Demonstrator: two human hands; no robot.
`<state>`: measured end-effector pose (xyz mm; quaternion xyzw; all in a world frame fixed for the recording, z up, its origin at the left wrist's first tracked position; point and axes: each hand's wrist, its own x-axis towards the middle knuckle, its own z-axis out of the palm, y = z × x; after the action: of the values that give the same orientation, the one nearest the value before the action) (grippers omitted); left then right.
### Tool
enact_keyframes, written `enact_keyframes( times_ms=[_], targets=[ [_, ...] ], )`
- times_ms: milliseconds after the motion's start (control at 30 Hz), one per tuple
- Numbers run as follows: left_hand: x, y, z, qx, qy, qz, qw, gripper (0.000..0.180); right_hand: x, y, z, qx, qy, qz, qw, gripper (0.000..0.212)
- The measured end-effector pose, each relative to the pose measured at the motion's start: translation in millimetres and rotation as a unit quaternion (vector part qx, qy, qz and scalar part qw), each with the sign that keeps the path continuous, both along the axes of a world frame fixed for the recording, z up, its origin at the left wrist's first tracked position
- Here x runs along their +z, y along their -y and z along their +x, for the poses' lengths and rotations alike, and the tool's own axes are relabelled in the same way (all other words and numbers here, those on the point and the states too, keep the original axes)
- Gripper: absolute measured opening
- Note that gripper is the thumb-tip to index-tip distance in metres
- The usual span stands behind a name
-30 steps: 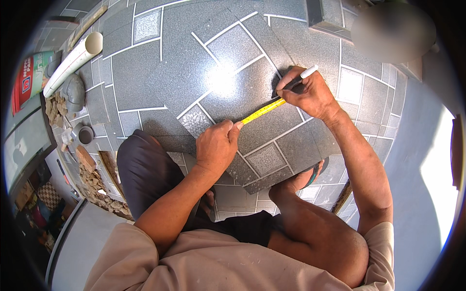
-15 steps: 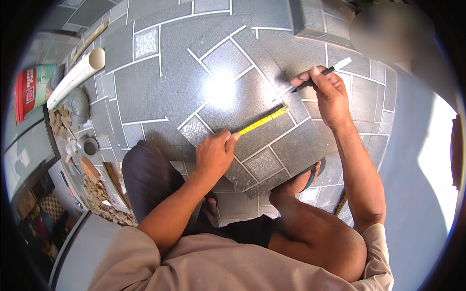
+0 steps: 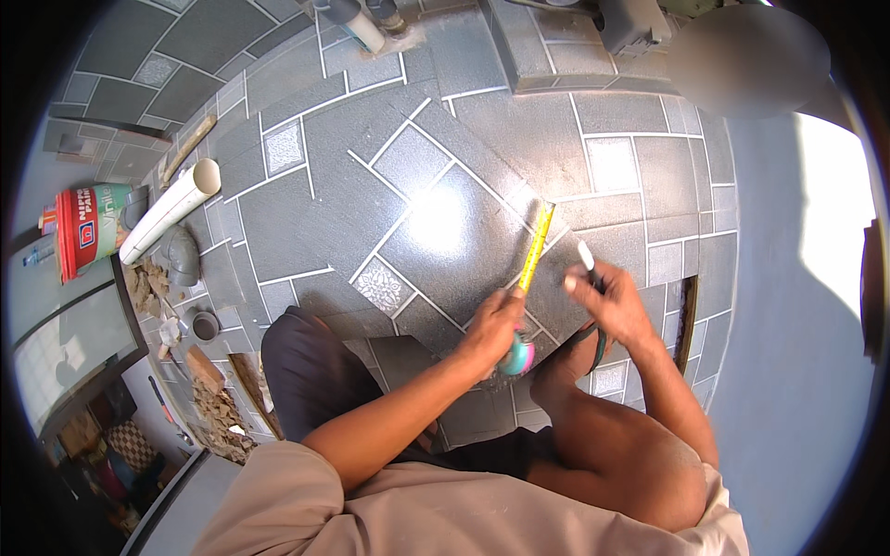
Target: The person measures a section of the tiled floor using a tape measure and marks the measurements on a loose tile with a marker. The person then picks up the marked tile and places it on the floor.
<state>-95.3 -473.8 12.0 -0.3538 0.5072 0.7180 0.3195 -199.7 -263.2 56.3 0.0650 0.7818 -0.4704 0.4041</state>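
Note:
My left hand (image 3: 494,329) grips a tape measure (image 3: 538,246), its yellow blade pulled out and its teal and pink case showing below my fingers. The blade slants away over a large loose grey tile (image 3: 464,273) with pale lines and a strong glare spot. Just right of the blade, my right hand (image 3: 619,306) is closed around a dark marker (image 3: 587,256) with a white end pointing up and away. The marker is apart from the tile. Fingers of the right hand partly hide its shaft.
Tiled floor surrounds the loose tile. At left are a paint bucket (image 3: 88,232), a white pipe (image 3: 171,213), a grey pipe elbow (image 3: 181,255) and rubble (image 3: 218,403). A tiled step (image 3: 547,69) stands at the far side. A narrow floor gap (image 3: 686,320) lies at right.
My left hand has moved right and nearer, and the tape has swung from slanting across to pointing away. My right hand has drawn back with the marker, whose white end now points away.

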Motion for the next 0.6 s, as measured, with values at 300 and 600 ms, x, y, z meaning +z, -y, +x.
enact_keyframes(
  times_ms=[300, 600],
  targets=[
    [13, -77, -58, 0.006, -0.133, -0.056, 0.989, 0.034, 19, -29, 50, -0.18, 0.112, -0.205, 0.956, 0.065],
    [48, 89, 14, -0.037, -0.261, -0.31, 0.913, 0.019, -33, -111, -32, 0.024, -0.351, 0.359, 0.864, 0.066]
  ],
)
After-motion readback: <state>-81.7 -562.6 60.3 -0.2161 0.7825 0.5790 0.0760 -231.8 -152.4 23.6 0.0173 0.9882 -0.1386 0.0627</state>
